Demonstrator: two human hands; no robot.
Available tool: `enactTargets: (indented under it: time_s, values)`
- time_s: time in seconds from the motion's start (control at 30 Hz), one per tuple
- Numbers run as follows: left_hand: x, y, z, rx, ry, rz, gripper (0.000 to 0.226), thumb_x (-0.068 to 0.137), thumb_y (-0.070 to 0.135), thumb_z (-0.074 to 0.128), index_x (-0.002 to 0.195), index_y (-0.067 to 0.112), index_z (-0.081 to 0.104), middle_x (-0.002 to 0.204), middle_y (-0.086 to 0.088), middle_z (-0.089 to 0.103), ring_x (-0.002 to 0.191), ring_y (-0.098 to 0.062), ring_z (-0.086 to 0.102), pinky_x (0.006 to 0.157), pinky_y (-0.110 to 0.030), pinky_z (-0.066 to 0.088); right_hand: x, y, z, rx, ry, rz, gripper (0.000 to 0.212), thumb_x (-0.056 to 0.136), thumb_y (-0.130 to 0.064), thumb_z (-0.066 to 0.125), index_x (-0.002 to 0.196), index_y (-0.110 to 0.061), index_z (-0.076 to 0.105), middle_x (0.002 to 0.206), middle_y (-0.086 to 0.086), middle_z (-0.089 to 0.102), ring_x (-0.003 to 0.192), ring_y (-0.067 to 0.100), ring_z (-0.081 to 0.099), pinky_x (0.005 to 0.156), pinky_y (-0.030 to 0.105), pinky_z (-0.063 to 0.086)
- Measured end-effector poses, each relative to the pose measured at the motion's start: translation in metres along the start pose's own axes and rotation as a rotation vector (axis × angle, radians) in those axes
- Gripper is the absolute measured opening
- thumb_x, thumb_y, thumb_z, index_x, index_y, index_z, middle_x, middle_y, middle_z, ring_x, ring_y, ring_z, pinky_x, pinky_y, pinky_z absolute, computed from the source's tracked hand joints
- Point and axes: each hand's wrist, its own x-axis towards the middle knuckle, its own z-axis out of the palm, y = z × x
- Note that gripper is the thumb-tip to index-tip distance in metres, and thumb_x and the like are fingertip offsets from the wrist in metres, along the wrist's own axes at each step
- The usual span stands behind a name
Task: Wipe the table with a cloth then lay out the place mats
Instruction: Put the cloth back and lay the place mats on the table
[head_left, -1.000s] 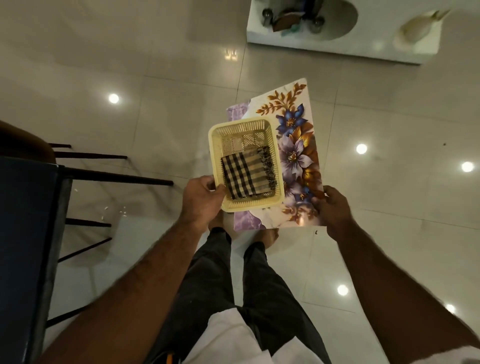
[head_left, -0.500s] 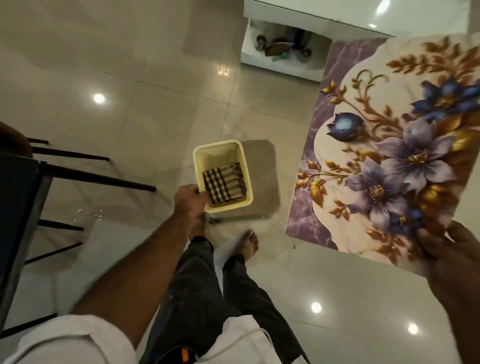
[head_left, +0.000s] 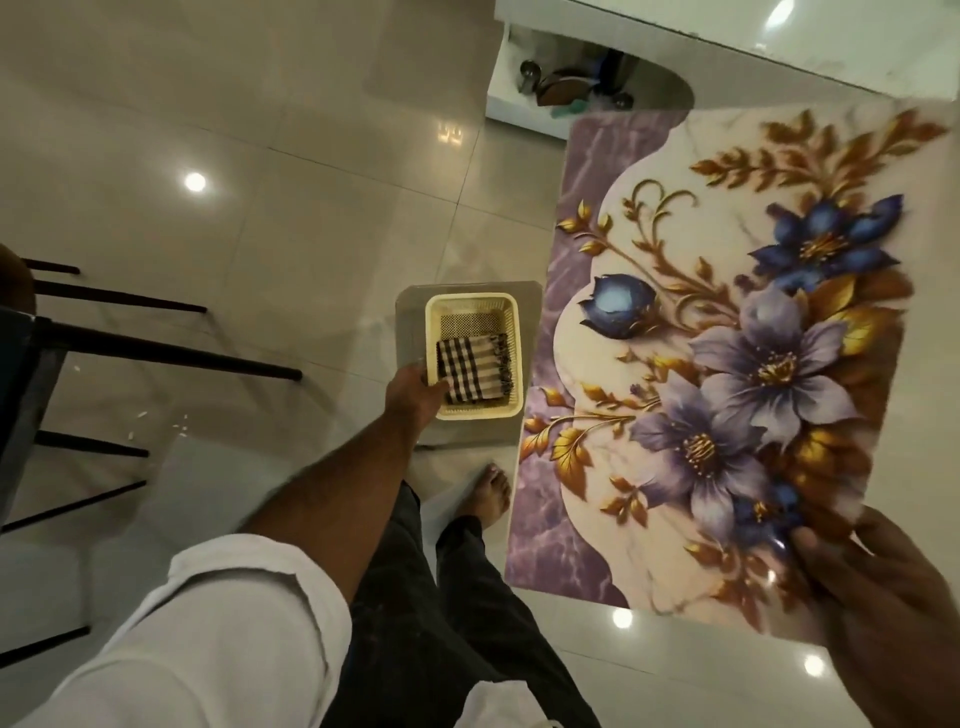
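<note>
- The left hand (head_left: 413, 387) reaches down low and its fingers are closed on the near left edge of a small cream plastic basket (head_left: 474, 357) with holes in its sides.
- A folded black-and-white checked cloth (head_left: 475, 375) lies inside the basket, in the half nearer the person. The thumb rests right beside the cloth.
- The basket sits on a flat grey square board (head_left: 410, 332) that shows around it on the left, far and near sides. I cannot tell if the board is resting on the floor.
- The right hand (head_left: 883, 597) is up close to the camera. Its thumb and fingers pinch the near right corner of a big shiny place mat (head_left: 727, 364) with purple and blue flowers, gold leaves and a purple marble edge.
- The place mat is held up in the air, to the right of the basket. It hides the right edge of the grey board.
- A bare foot (head_left: 488, 493) stands on the shiny pale tile floor (head_left: 260, 130), just below the basket.
- Dark chair legs (head_left: 156, 353) are on the left.
- A white shelf (head_left: 571, 88) with small dark things on it is at the top.
</note>
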Motion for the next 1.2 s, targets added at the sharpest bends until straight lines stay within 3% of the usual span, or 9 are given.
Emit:
enactTargets:
  time_s: [0.1, 0.2, 0.3, 0.43, 0.7, 0.8, 0.9, 1.07, 1.2]
  values:
    - [-0.015, -0.002, -0.009, -0.076, 0.053, -0.008, 0.064, 0.102, 0.056, 0.07, 0.147, 0.011, 0.064, 0.144, -0.017, 0.068, 0.137, -0.04, 0.063, 0.108, -0.041, 0.053, -0.001, -0.007, 0.027, 0.087, -0.039, 0.026, 0.031, 0.103, 0.011, 0.056, 0.117, -0.009, 0.076, 0.097, 0.015, 0.084, 0.081, 0.021, 0.081, 0.073, 0.034, 0.069]
    - [-0.061, 0.018, -0.04, -0.357, 0.045, -0.039, 0.084, 0.089, 0.093, 0.051, 0.115, 0.017, 0.075, 0.114, -0.012, 0.078, 0.112, -0.039, 0.075, 0.095, -0.057, 0.063, 0.0, -0.014, 0.049, 0.155, -0.148, 0.016, 0.029, 0.102, 0.012, 0.058, 0.119, -0.005, 0.075, 0.101, 0.023, 0.082, 0.082, 0.027, 0.081, 0.073, 0.039, 0.069]
    - [-0.131, 0.053, -0.082, -0.751, -0.108, -0.096, 0.057, 0.109, 0.07, 0.047, 0.117, 0.018, 0.071, 0.104, -0.007, 0.078, 0.1, -0.033, 0.075, 0.086, -0.048, 0.064, 0.0, -0.028, 0.073, 0.125, -0.254, -0.039, 0.029, 0.101, 0.01, 0.062, 0.123, -0.004, 0.075, 0.109, 0.028, 0.081, 0.092, 0.037, 0.08, 0.082, 0.052, 0.067]
    - [-0.185, 0.059, -0.13, -1.063, -0.209, 0.018, 0.063, 0.113, 0.061, 0.048, 0.15, 0.014, 0.066, 0.145, -0.015, 0.073, 0.136, -0.039, 0.069, 0.122, -0.057, 0.047, 0.0, -0.056, 0.101, 0.101, -0.354, -0.098, 0.031, 0.104, 0.009, 0.062, 0.128, -0.007, 0.074, 0.114, 0.023, 0.082, 0.102, 0.041, 0.078, 0.099, 0.064, 0.06]
    - [-0.247, 0.041, -0.194, -1.122, 0.132, 0.17, 0.031, 0.111, 0.02, 0.065, 0.131, -0.002, 0.072, 0.122, -0.027, 0.079, 0.114, -0.046, 0.078, 0.107, -0.061, 0.06, -0.012, -0.109, 0.151, 0.101, -0.533, -0.199, 0.029, 0.102, 0.01, 0.063, 0.121, -0.007, 0.074, 0.11, 0.027, 0.08, 0.088, 0.03, 0.075, 0.089, 0.047, 0.055]
    - [-0.268, 0.019, -0.208, -1.127, 0.241, 0.148, 0.021, 0.112, 0.021, 0.064, 0.121, 0.007, 0.077, 0.118, -0.025, 0.081, 0.1, -0.039, 0.082, 0.099, -0.056, 0.063, -0.022, -0.115, 0.17, 0.042, -0.651, -0.248, 0.032, 0.101, 0.004, 0.066, 0.131, -0.004, 0.072, 0.122, 0.031, 0.078, 0.104, 0.041, 0.075, 0.1, 0.057, 0.057]
    - [-0.294, -0.015, -0.232, -1.129, 0.349, 0.129, 0.025, 0.113, 0.027, 0.063, 0.127, 0.011, 0.076, 0.117, -0.019, 0.083, 0.107, -0.041, 0.081, 0.102, -0.06, 0.062, -0.041, -0.129, 0.202, -0.066, -0.763, -0.292, 0.029, 0.106, 0.005, 0.064, 0.131, -0.007, 0.073, 0.12, 0.023, 0.081, 0.11, 0.05, 0.077, 0.101, 0.069, 0.059]
    - [-0.339, -0.082, -0.257, -1.205, 0.524, 0.115, 0.023, 0.116, 0.02, 0.057, 0.123, 0.009, 0.076, 0.112, -0.016, 0.084, 0.096, -0.032, 0.084, 0.074, -0.037, 0.07, -0.083, -0.136, 0.263, -0.275, -0.879, -0.386, 0.023, 0.106, -0.005, 0.071, 0.126, -0.015, 0.077, 0.114, 0.012, 0.084, 0.106, 0.04, 0.081, 0.1, 0.067, 0.061]
    - [-0.379, -0.147, -0.271, -1.272, 0.654, 0.062, 0.021, 0.115, 0.019, 0.059, 0.122, 0.013, 0.078, 0.112, -0.014, 0.084, 0.099, -0.031, 0.084, 0.085, -0.044, 0.068, -0.132, -0.133, 0.317, -0.417, -0.971, -0.492, 0.019, 0.104, -0.012, 0.076, 0.121, -0.019, 0.078, 0.108, 0.004, 0.085, 0.101, 0.031, 0.083, 0.096, 0.063, 0.065]
